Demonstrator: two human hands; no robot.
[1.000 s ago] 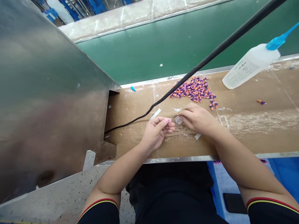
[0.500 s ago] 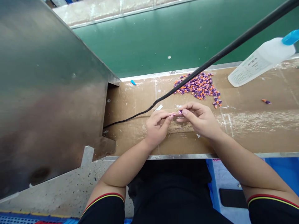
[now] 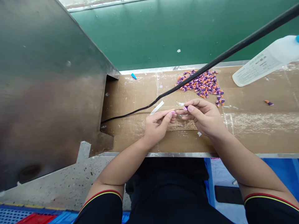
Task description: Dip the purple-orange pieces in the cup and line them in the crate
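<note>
My left hand (image 3: 157, 125) pinches a small pink piece (image 3: 173, 112) between thumb and forefinger. Close beside it, my right hand (image 3: 206, 118) is closed on a small purple piece with a pink-and-white end (image 3: 186, 108). Both hands hover over the cardboard-covered bench (image 3: 130, 137), their fingertips almost meeting. Beyond them lies a pile of small purple, orange and pink pieces (image 3: 205, 82). One similar orange-and-purple piece (image 3: 268, 102) rests alone at the right. A white strip (image 3: 157, 107) lies just behind my left hand.
A black cable (image 3: 184, 82) crosses above the bench toward the upper right. At the left stands a metal housing (image 3: 53, 93). A translucent bottle (image 3: 263, 63) lies at the back right, and a small blue cap-like piece (image 3: 133, 76) at the back left. A green surface (image 3: 149, 37) runs behind.
My hands have drawn slightly apart, the pink piece staying in the left and the purple piece in the right. The view has shifted a little.
</note>
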